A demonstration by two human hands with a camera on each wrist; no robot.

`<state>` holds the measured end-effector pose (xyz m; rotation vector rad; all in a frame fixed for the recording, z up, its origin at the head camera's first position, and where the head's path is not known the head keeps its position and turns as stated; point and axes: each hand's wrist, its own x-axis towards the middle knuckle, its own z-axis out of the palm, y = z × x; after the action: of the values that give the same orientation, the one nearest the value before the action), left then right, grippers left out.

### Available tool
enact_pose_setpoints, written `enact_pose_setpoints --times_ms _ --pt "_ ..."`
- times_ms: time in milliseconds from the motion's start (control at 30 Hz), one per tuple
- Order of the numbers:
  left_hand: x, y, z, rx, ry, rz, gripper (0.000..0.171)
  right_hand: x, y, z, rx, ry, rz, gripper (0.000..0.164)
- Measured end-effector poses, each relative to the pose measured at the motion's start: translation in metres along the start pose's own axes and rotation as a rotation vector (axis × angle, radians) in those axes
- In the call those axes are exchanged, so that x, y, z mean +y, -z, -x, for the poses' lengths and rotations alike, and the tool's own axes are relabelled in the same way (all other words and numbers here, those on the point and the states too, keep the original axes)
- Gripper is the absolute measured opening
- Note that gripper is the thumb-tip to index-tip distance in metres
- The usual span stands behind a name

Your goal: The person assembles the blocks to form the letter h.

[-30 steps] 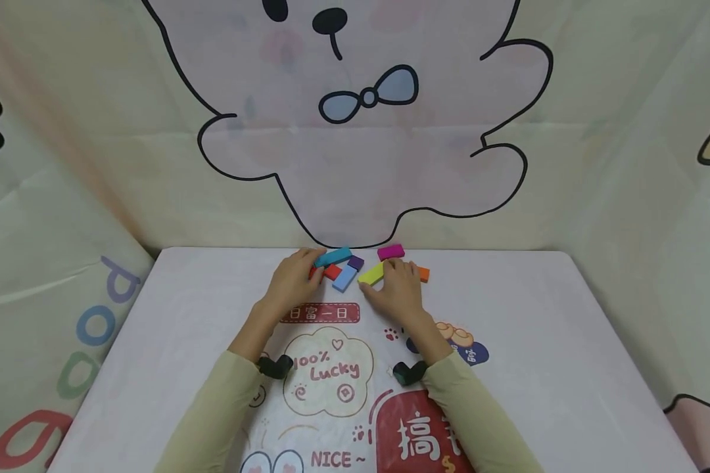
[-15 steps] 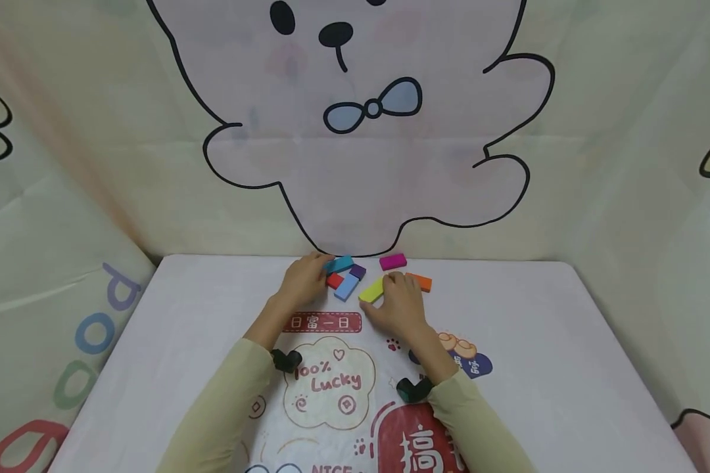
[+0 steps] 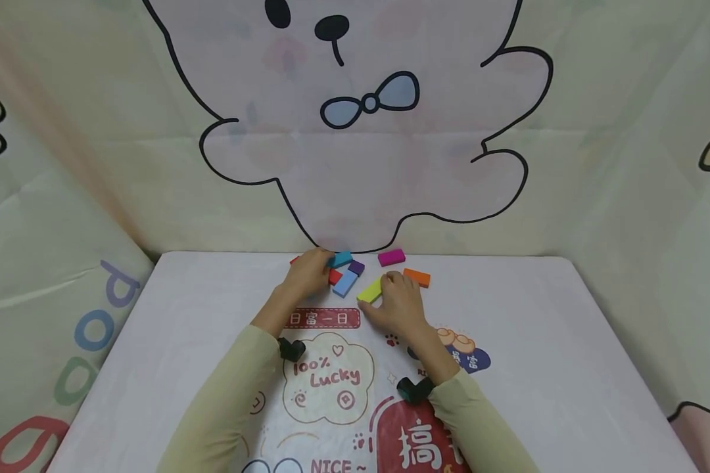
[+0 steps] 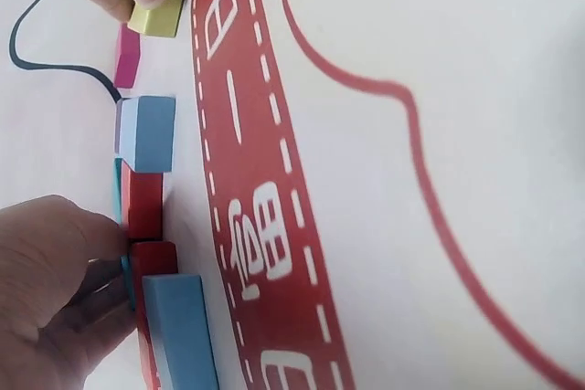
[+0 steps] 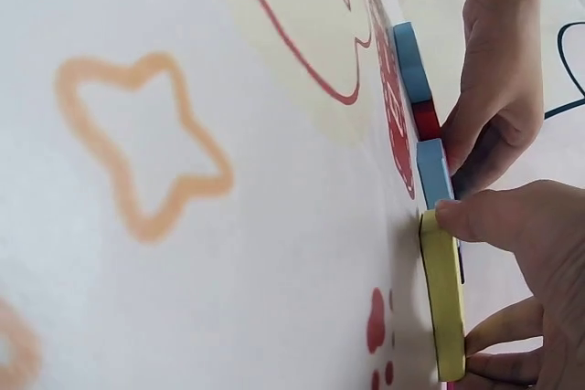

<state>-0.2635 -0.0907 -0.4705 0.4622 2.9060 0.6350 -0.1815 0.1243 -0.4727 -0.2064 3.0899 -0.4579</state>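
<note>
1. Leftmost, we see a red corner (image 3: 294, 261) showing past the left hand (image 3: 310, 274); the left wrist view shows an outer blue block (image 4: 183, 331) against that red piece.
2. Our left thumb and fingers are bent about the red and teal pieces. Whether they clamp one or merely touch, we cannot tell.
3. Next come the teal block (image 3: 341, 259), the inner red block (image 3: 335, 276), the light blue block (image 3: 345, 284) and the purple block (image 3: 356, 267), bunched close together on the table (image 3: 544, 341).
4. Right of that bunch lies the yellow block (image 3: 369, 290), pinched in our right hand (image 3: 399, 299): thumb at one end, fingers at the other. It is at the tabletop, with a gap to the light blue block.
5. Beyond it, the magenta block (image 3: 392, 257) sits near the back edge, apart from the others, and the orange block (image 3: 417, 278) lies just beyond the right fingers.
6. We judge the step in hand to be positioning blocks, perhaps arranging them. The next move would call for keeping the yellow block level and the left fingers gentle, lest the bunch be nudged apart.
</note>
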Motion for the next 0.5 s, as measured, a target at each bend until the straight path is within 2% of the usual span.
enact_pose_setpoints --times_ms 200,267,400,500 --pt "0.001 0.002 -0.002 0.048 -0.004 -0.003 0.048 0.002 0.002 -0.003 0.011 -0.007 -0.014 0.08" --pt "0.002 0.005 0.0 0.083 -0.006 0.0 0.05 0.003 0.002 -0.004 0.017 -0.003 -0.011 0.08" --pt "0.002 0.012 0.01 0.164 -0.001 0.009 0.049 0.004 0.001 -0.004 0.029 0.008 -0.013 0.08" --pt "0.002 0.016 0.022 0.189 0.018 0.032 0.05 0.005 -0.001 -0.002 0.027 0.013 -0.021 0.08"
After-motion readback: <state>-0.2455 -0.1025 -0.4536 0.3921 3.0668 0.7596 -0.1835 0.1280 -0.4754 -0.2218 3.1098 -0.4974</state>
